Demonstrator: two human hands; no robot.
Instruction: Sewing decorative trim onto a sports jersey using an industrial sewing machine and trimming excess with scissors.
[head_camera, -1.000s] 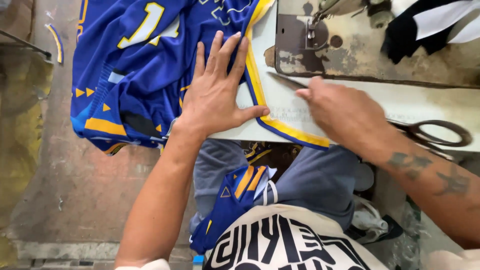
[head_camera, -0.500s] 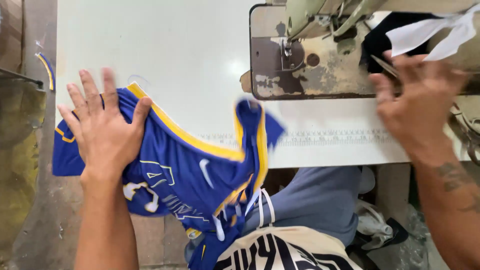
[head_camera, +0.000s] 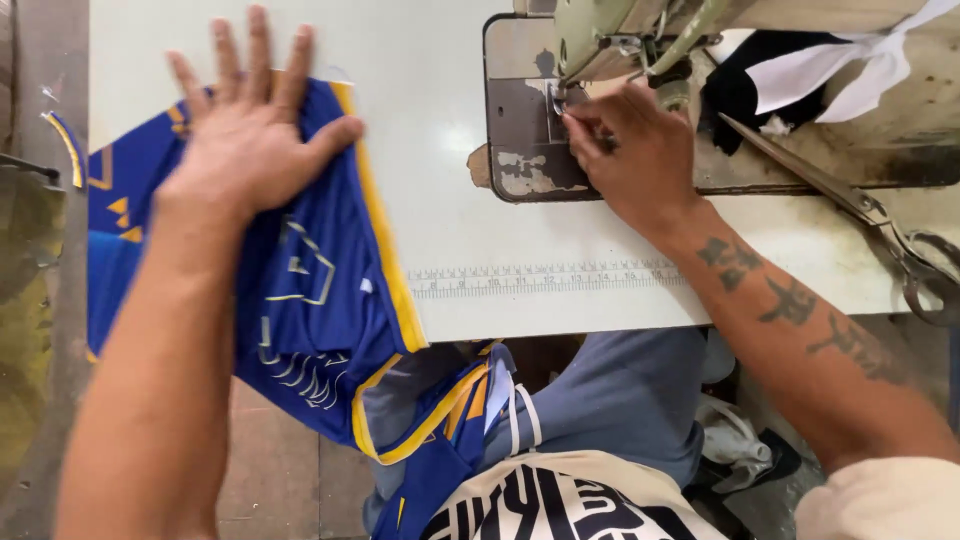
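Two bare forearms, no watch, rings or gloves on the left hand (head_camera: 248, 140) or the right hand (head_camera: 640, 150). Dark tattoo marks (head_camera: 790, 300) along the right forearm, several separate shapes from near the wrist toward the elbow, with a pale cream short sleeve (head_camera: 880, 500) at the right upper arm. Cream shirt with bold black lettering (head_camera: 560, 505) across the front, and grey-blue trousers (head_camera: 620, 400) over the lap.
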